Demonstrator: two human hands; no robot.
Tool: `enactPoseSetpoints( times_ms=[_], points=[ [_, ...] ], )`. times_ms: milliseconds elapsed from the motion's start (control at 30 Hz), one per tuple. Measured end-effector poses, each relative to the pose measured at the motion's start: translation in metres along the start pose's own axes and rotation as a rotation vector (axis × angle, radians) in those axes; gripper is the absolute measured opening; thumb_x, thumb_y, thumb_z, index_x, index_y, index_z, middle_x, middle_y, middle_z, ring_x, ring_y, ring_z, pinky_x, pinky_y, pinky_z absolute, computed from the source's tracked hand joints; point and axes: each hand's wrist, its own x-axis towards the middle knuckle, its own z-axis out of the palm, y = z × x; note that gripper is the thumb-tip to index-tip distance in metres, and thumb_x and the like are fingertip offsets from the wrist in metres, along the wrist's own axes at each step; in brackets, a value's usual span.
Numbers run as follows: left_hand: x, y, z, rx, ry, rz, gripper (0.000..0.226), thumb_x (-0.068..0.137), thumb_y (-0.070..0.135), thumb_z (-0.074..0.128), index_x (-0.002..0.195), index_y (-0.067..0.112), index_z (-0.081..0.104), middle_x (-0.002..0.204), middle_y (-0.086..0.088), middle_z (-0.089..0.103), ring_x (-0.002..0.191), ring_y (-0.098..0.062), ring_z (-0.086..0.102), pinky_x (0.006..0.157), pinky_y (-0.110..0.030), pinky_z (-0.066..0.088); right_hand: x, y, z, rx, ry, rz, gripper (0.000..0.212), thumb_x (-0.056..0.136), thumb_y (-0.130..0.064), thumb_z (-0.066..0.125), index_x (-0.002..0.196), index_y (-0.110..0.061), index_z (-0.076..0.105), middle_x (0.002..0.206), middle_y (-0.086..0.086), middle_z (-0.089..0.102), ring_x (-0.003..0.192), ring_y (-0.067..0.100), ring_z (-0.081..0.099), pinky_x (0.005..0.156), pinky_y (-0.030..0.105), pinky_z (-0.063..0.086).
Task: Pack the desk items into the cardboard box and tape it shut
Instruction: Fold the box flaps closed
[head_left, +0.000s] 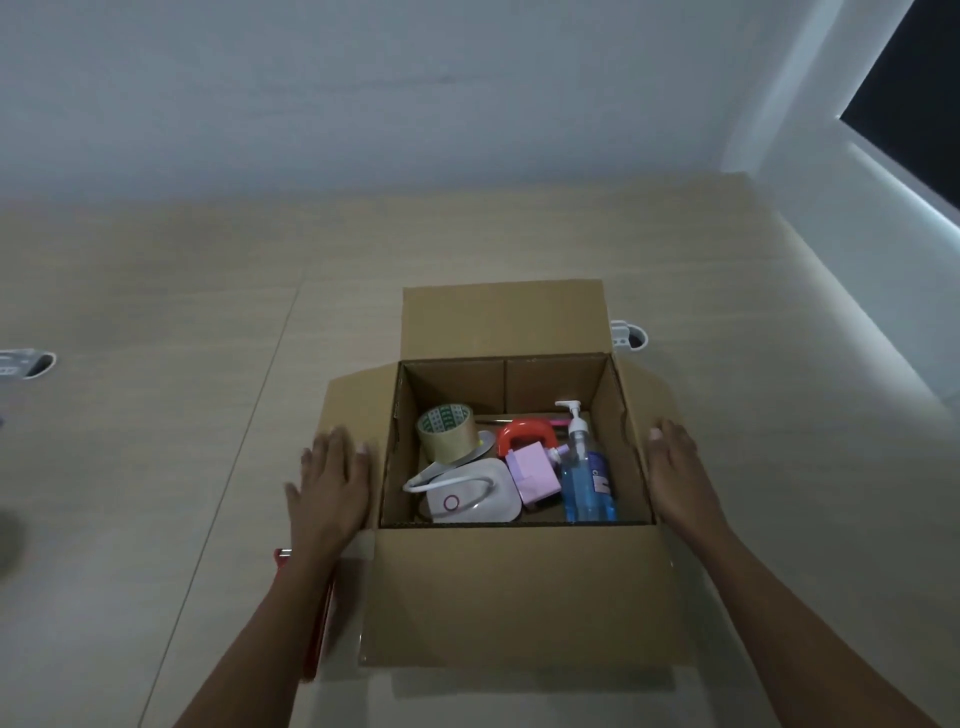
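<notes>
Hands: left (332, 480), right (678, 470), flat on two box (519, 597) flaps.

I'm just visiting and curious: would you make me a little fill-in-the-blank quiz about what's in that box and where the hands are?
1. The pump bottle inside the cardboard box holds a ____ liquid.
2. The roll of tape lies ____ the box, not on the desk.
3. The left hand and right hand rest on the box's ____ flaps.
4. The box's top is ____.

Missing words: blue; inside; side; open
</notes>
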Motion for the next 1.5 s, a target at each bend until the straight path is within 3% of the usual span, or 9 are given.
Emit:
enactPoseSetpoints(
  times_ms=[200, 333, 533, 667, 767, 900, 1067, 1267, 1500],
  points=[
    [0.001, -0.022, -0.017, -0.322, 0.019, -0.187, 0.064, 0.102, 0.056, 0.030, 0.157, 0.024, 0.022, 0.159, -0.012, 0.034, 0.142, -0.037, 0.035, 0.114, -0.059, 0.029, -0.003, 0.011, -0.024, 0.069, 0.022, 0.200, 0.054, 0.108, -0.040, 0.024, 0.152, -0.012, 0.037, 0.158, 0.014, 0.036, 0.144, 0.033, 0.034, 0.116, 0.046, 0.026],
    [-0.006, -0.003, -0.070, -0.448, 0.157, -0.135, 0.047, 0.101, 0.043, 0.043, 0.143, 0.022, 0.049, 0.130, -0.008, 0.059, 0.114, -0.031, 0.056, 0.096, -0.053, 0.048, -0.013, -0.011, -0.063, 0.009, 0.262, 0.219, 0.039, 0.104, -0.030, 0.034, 0.106, -0.007, 0.066, 0.117, 0.027, 0.064, 0.103, 0.043, 0.058, 0.084, 0.044, 0.043],
    [-0.030, 0.067, -0.110, -0.651, 0.019, 0.096, 0.030, 0.102, 0.037, 0.049, 0.120, 0.024, 0.070, 0.108, 0.002, 0.073, 0.096, -0.018, 0.069, 0.084, -0.043, 0.057, -0.045, -0.092, -0.100, 0.060, 0.378, -0.006, 0.039, 0.100, -0.027, 0.042, 0.068, -0.006, 0.046, 0.063, 0.011, 0.052, 0.063, 0.034, 0.050, 0.056, 0.035, 0.037],
    [-0.031, 0.091, -0.064, -0.394, -0.014, 0.335, 0.030, 0.101, 0.039, 0.050, 0.122, 0.030, 0.070, 0.117, 0.012, 0.069, 0.100, -0.008, 0.066, 0.086, -0.024, 0.054, -0.068, -0.126, -0.070, 0.144, 0.131, -0.196, 0.031, 0.105, -0.035, 0.039, 0.097, -0.023, 0.066, 0.086, 0.005, 0.068, 0.073, 0.012, 0.059, 0.063, 0.017, 0.039],
    [-0.031, 0.088, -0.026, -0.184, 0.005, 0.501, 0.032, 0.101, 0.027, 0.051, 0.130, 0.025, 0.065, 0.128, 0.004, 0.061, 0.109, -0.015, 0.058, 0.087, -0.022, 0.044, -0.067, -0.115, -0.034, 0.068, -0.135, -0.284, 0.044, 0.106, -0.043, 0.032, 0.147, -0.033, 0.045, 0.143, -0.004, 0.057, 0.129, 0.015, 0.053, 0.099, 0.027, 0.044],
    [-0.028, 0.068, 0.006, 0.130, 0.032, 0.693, 0.039, 0.099, 0.034, 0.046, 0.136, 0.029, 0.059, 0.132, 0.000, 0.059, 0.117, -0.021, 0.054, 0.095, -0.035, 0.044, -0.053, -0.072, 0.005, -0.205, -0.303, -0.470, 0.048, 0.106, -0.045, 0.021, 0.154, -0.042, 0.021, 0.165, -0.014, 0.014, 0.151, 0.000, 0.004, 0.125, 0.037, 0.002],
    [-0.007, 0.059, 0.006, 0.253, 0.004, 0.807, 0.042, 0.102, 0.047, 0.031, 0.136, 0.041, 0.054, 0.129, 0.011, 0.053, 0.123, -0.014, 0.045, 0.100, -0.031, 0.032, -0.038, -0.049, 0.016, -0.504, -0.298, -0.624, 0.052, 0.105, -0.049, 0.018, 0.156, -0.041, 0.017, 0.166, -0.013, 0.006, 0.151, 0.000, -0.007, 0.123, 0.033, -0.008],
    [0.053, 0.086, 0.005, 0.125, 0.038, 0.534, 0.049, 0.099, 0.056, 0.040, 0.144, 0.038, 0.038, 0.155, 0.001, 0.030, 0.143, -0.026, 0.024, 0.110, -0.048, 0.032, -0.035, -0.043, 0.023, -0.560, -0.254, -0.636, 0.049, 0.107, -0.048, 0.016, 0.155, -0.045, 0.007, 0.164, -0.017, -0.003, 0.149, -0.004, -0.015, 0.123, 0.031, -0.011],
    [0.101, 0.111, 0.001, -0.470, -0.210, 0.135, 0.126, 0.075, 0.053, 0.079, 0.155, 0.030, -0.016, 0.159, -0.005, 0.026, 0.140, -0.032, 0.037, 0.111, -0.057, 0.038, -0.032, -0.039, 0.026, -0.538, -0.230, -0.639, 0.049, 0.106, -0.050, 0.022, 0.154, -0.046, 0.012, 0.163, -0.018, -0.002, 0.148, -0.007, -0.014, 0.122, 0.027, -0.012]
  ],
)
